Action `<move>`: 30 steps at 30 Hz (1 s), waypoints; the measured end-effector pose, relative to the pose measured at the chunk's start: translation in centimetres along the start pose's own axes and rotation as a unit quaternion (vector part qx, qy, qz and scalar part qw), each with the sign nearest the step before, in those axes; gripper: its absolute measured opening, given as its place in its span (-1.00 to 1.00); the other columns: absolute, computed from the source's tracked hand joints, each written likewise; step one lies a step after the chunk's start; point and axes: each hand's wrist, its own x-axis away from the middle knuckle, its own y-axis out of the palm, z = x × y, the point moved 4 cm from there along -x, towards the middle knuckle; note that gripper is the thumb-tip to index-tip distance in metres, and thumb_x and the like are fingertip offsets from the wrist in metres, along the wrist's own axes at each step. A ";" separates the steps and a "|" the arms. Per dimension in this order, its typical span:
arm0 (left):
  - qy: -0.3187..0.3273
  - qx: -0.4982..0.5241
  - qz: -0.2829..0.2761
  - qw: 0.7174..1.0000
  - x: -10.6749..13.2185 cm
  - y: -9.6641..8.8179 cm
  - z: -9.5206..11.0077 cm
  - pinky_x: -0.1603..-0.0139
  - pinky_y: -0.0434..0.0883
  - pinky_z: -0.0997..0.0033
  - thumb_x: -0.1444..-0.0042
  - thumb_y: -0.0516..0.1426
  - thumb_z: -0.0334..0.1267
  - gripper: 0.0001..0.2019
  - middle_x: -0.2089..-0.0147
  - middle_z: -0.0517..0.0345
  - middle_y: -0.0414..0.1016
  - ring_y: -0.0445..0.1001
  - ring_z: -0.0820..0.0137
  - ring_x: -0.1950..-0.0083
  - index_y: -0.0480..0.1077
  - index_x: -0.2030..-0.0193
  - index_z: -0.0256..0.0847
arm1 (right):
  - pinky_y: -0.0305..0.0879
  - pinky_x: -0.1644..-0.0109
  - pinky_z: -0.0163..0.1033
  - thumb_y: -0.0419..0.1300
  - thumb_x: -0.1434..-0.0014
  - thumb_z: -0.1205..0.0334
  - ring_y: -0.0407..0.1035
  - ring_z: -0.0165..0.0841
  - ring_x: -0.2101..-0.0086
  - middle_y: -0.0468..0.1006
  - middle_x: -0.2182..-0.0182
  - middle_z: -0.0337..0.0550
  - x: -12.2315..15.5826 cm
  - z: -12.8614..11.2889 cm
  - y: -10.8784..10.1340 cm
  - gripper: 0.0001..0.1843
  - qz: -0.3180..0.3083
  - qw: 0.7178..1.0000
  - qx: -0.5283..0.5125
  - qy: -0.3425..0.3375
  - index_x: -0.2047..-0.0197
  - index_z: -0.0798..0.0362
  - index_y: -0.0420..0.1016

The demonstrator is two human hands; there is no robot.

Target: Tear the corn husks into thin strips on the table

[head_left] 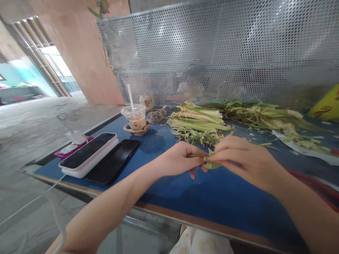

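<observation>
Both hands meet over the blue tabletop point(201, 201). My left hand point(178, 160) is closed, thumb and fingers pinching a green leaf strip point(213, 165). From the other side my right hand point(245, 160) pinches the same strip, its thumb and fingertips close to the left ones. Part of the strip is hidden behind the fingers. Just beyond the hands lies a heap of small leafy green pieces point(197, 135). Behind that heap rests a bundle of pale green stalks point(197, 118).
Left of the hands stand a drink cup with straw point(136, 118), a black phone point(113, 160), a pink-edged phone-like device point(88, 151) and a purple packet point(71, 150). Twine point(157, 115) lies by the cup. Long husk-like leaves point(265, 114) spread right, before a perforated metal screen point(212, 46).
</observation>
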 end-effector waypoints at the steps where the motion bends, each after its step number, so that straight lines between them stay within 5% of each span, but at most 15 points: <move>1: -0.004 -0.008 0.001 1.000 0.0 0.0 0.0 0.52 0.34 0.57 -0.03 0.00 -0.39 -0.71 0.41 0.11 0.47 0.29 0.61 0.61 0.45 0.15 -0.36 | 0.23 0.19 -0.38 0.06 -0.15 0.40 0.31 -0.44 0.27 0.45 0.32 -0.17 0.0 0.0 0.0 -0.83 -0.006 1.000 0.008 -0.005 0.27 0.03 0.45; 8: 0.007 -0.056 -0.003 0.998 -0.1 0.0 -0.3 0.52 0.32 0.60 0.04 -0.02 -0.47 -0.66 0.44 0.20 0.39 0.25 0.63 0.60 0.44 0.13 -0.34 | 0.25 0.24 -0.38 0.04 -0.16 0.38 0.32 -0.45 0.31 0.45 0.35 -0.17 -0.2 0.1 0.7 -0.82 -0.053 0.998 0.027 0.024 0.27 0.05 0.47; 17: 0.042 -0.110 -0.006 0.993 -0.1 -0.1 -0.4 0.52 0.28 0.66 0.07 0.00 -0.45 -0.85 0.58 0.30 0.27 0.29 0.62 0.59 0.39 0.45 -0.32 | 0.25 0.23 -0.38 -0.01 -0.18 0.35 0.34 -0.44 0.29 0.45 0.33 -0.20 -0.1 0.6 1.1 -0.83 -0.088 0.993 0.002 0.080 0.29 0.01 0.40; 22: 0.018 -0.104 -0.007 0.994 0.0 0.0 -0.1 0.52 0.28 0.61 0.02 -0.05 -0.43 -0.78 0.45 0.22 0.36 0.26 0.62 0.59 0.42 0.36 -0.33 | 0.23 0.29 -0.37 0.03 -0.15 0.33 0.34 -0.43 0.35 0.44 0.37 -0.25 0.0 0.8 1.1 -0.91 -0.093 0.988 0.014 0.126 0.31 -0.02 0.33; 26: 0.004 -0.121 -0.003 0.993 0.0 0.0 -0.2 0.54 0.24 0.61 0.01 -0.06 -0.40 -0.76 0.56 0.26 0.29 0.23 0.60 0.60 0.43 0.34 -0.31 | 0.20 0.44 -0.40 0.06 -0.09 0.37 0.31 -0.45 0.45 0.40 0.45 -0.29 0.0 0.8 1.2 -0.92 -0.114 0.977 0.022 0.177 0.35 -0.01 0.25; 30: 0.004 -0.113 -0.005 0.994 -0.3 0.1 -0.6 0.55 0.25 0.61 0.02 -0.07 -0.39 -0.78 0.56 0.26 0.28 0.25 0.60 0.61 0.40 0.40 -0.32 | 0.23 0.41 -0.35 0.02 -0.12 0.38 0.31 -0.41 0.43 0.40 0.42 -0.23 0.0 0.7 1.9 -0.88 -0.145 0.977 0.027 0.152 0.27 -0.01 0.28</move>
